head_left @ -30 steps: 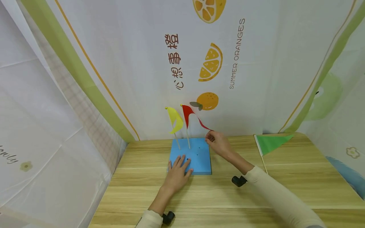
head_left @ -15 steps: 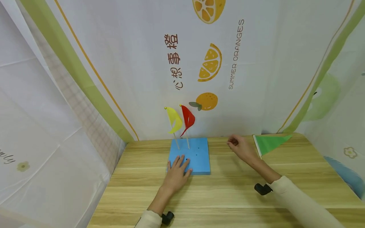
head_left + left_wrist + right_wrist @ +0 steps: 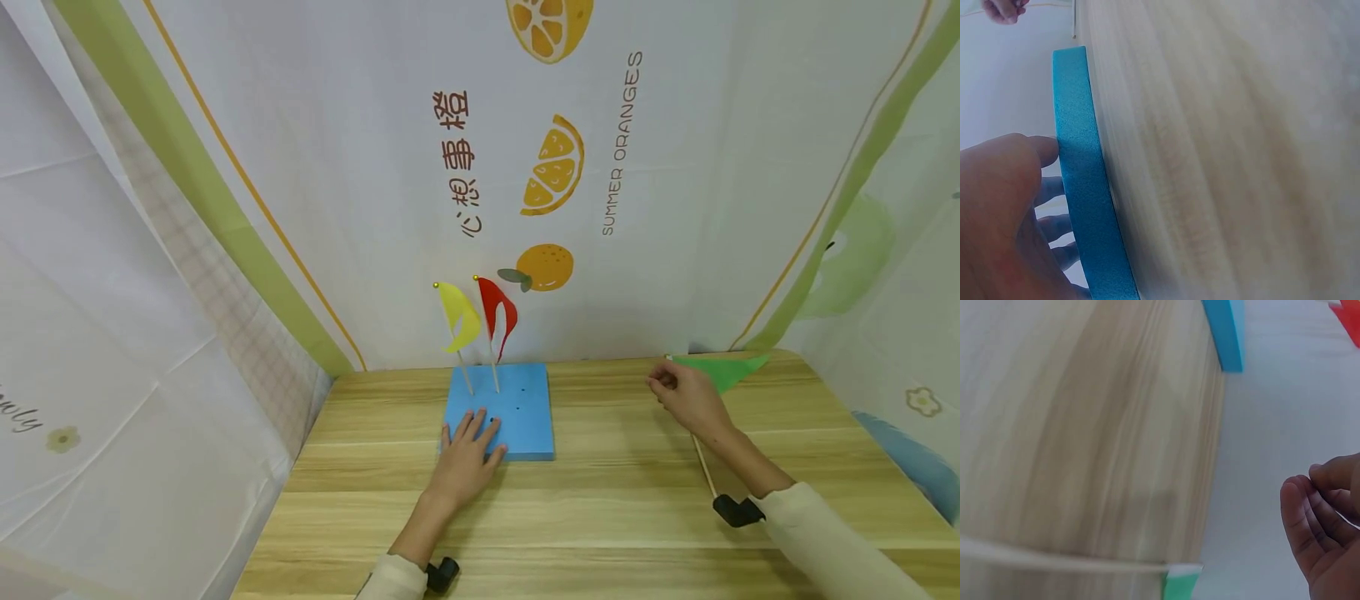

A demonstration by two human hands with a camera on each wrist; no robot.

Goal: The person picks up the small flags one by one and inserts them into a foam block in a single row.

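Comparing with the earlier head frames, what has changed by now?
The right-hand grip let go of the red flag, whose tip swung back toward the pole, and moved right to the green flag, partly covering it in the head view. Unchanged: the left-hand grip rests on the blue block, with the yellow flag standing in it.

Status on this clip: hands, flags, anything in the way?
Left hand resting on blue block; right hand empty, near green flag. Yellow flag, red flag standing in block. No obstruction seen.
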